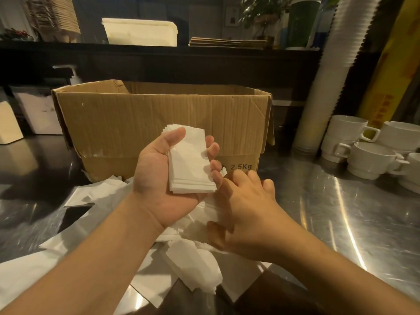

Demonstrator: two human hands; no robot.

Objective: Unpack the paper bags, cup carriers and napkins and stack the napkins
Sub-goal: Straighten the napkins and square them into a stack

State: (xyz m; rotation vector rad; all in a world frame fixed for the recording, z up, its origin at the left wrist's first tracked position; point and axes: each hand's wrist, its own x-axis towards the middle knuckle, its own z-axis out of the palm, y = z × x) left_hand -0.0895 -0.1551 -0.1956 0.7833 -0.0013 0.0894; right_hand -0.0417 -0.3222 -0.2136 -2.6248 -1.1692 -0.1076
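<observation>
My left hand (156,176) is palm up above the steel counter and grips a small stack of folded white napkins (189,162), thumb over its top and fingertips curled round its right edge. My right hand (247,210) is palm down just right of it, fingers bent and reaching into the loose white napkins (193,264) heaped on the counter; whether it pinches one is blurred. An open brown cardboard box (159,123) stands right behind both hands. Its inside is hidden.
White sheets and wrapping (97,194) lie spread over the steel counter (341,212). White stacked mugs (363,153) and a tall sleeve of paper cups (327,87) stand at the right. A white container (38,110) and pump bottle (72,75) sit at the left, a dark shelf behind.
</observation>
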